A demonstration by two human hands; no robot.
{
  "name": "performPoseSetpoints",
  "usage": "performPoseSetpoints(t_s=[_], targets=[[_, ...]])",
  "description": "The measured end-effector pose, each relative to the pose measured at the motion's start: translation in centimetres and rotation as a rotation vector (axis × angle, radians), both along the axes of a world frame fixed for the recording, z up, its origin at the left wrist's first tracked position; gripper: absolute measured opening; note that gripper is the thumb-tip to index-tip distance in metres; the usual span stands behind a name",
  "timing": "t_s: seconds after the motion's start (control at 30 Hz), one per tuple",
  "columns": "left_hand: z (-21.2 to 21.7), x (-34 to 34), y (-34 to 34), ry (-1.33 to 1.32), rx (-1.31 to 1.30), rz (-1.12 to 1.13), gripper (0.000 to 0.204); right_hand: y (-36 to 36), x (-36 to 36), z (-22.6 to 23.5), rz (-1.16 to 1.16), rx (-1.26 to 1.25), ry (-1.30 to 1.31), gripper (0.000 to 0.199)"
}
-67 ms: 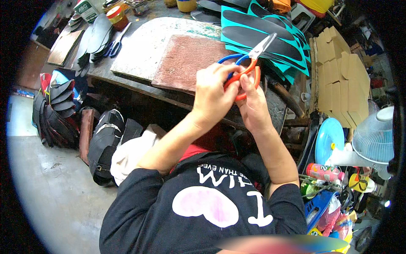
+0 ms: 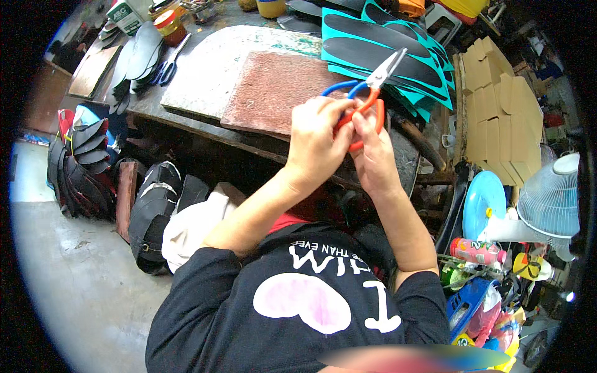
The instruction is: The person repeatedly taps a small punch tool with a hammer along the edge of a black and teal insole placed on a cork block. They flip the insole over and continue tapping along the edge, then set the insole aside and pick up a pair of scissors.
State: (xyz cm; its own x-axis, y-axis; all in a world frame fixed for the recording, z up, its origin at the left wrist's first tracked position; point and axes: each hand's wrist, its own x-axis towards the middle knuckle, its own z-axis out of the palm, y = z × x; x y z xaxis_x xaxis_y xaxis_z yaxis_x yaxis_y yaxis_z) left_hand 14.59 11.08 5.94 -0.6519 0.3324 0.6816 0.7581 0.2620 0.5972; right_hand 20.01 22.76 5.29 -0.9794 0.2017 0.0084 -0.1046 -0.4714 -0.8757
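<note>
A pair of scissors with one blue and one orange handle is held up over the front edge of the workbench, its metal blades pointing away and to the right. My left hand is closed with its fingertips at the orange handle, the blue loop showing just beyond them. My right hand grips the orange loop from the right, thumb against it. The fingers of both hands meet and partly hide the handles. Beyond the blades lie teal sheets with black sole-shaped pieces.
A reddish-brown board overlaps a pale board on the workbench. Dark blue-handled scissors and grey sole shapes lie at the left. Cardboard boxes and a fan stand at the right.
The fingers have shifted slightly around the scissors' handles; the blades keep nearly the same place and direction. Otherwise the scene looks the same.
</note>
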Motion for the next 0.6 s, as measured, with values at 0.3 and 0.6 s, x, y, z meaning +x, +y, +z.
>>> performPoseSetpoints(t_s=[0.3,0.6], targets=[[-3.2,1.6,1.5,0.163,-0.417,-0.102,0.064,8.0,6.6,-1.3,-0.325,0.261,-0.181,0.052],[-4.7,1.0,0.8,0.261,-0.557,0.005,0.063,7.8,7.4,-5.7,-0.4,0.274,0.127,0.081]])
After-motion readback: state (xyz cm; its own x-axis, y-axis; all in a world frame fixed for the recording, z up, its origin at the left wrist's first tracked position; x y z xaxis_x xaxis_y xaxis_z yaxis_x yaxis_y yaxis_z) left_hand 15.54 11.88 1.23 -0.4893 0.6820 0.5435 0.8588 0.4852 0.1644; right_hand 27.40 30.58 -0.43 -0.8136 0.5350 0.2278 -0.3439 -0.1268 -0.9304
